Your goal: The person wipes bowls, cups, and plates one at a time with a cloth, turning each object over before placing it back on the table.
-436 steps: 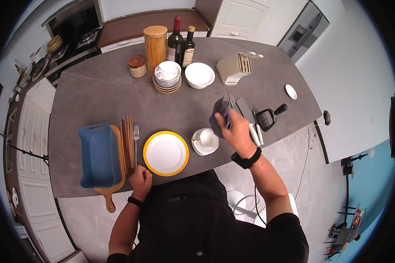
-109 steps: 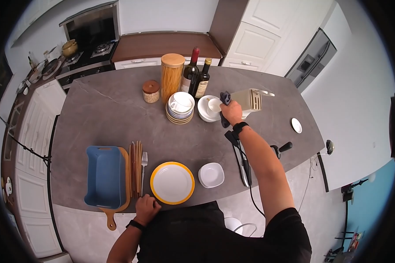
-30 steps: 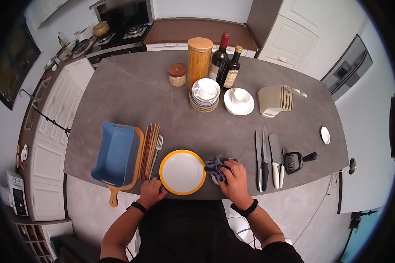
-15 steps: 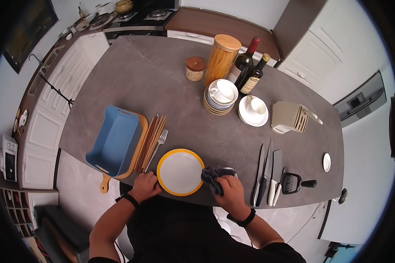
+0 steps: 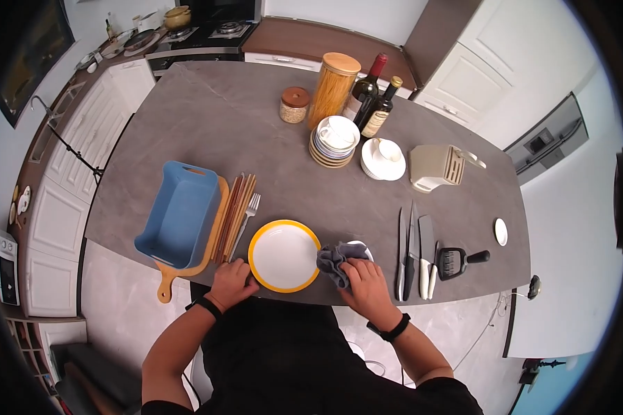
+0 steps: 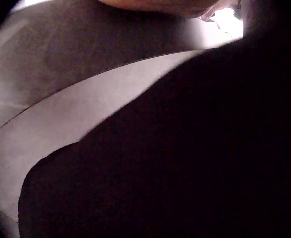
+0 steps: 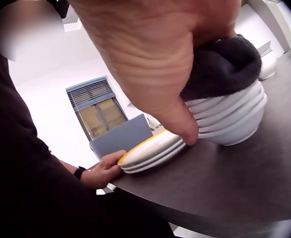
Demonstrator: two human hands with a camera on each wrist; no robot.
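My right hand [image 5: 368, 287] grips a bunched dark grey cloth [image 5: 332, 264] over a stack of white bowls [image 7: 237, 124] near the table's front edge. In the right wrist view the cloth lies on the top bowl, and my thumb reaches down beside the stack's wall. The cloth and hand cover most of the bowls in the head view. To their left is a stack of white plates [image 5: 284, 254], the top one yellow-rimmed. My left hand [image 5: 230, 282] rests at the table edge beside these plates, fingers loosely bent. The left wrist view shows only a sliver of that hand.
Left of the plates lie a fork [image 5: 248, 220], several chopsticks [image 5: 234, 218] and a blue bin [image 5: 180, 214] on a wooden board [image 5: 165, 287]. Knives [image 5: 414, 259] and a black-handled tool [image 5: 457, 261] lie right. Behind stand stacked dishes [image 5: 331, 153], bottles [image 5: 377, 114] and a knife block [image 5: 436, 167].
The cup and saucer from the front now sit on the bowl at the back, with white bowls in their place. My right hand came back from there and keeps the cloth at the bowls.
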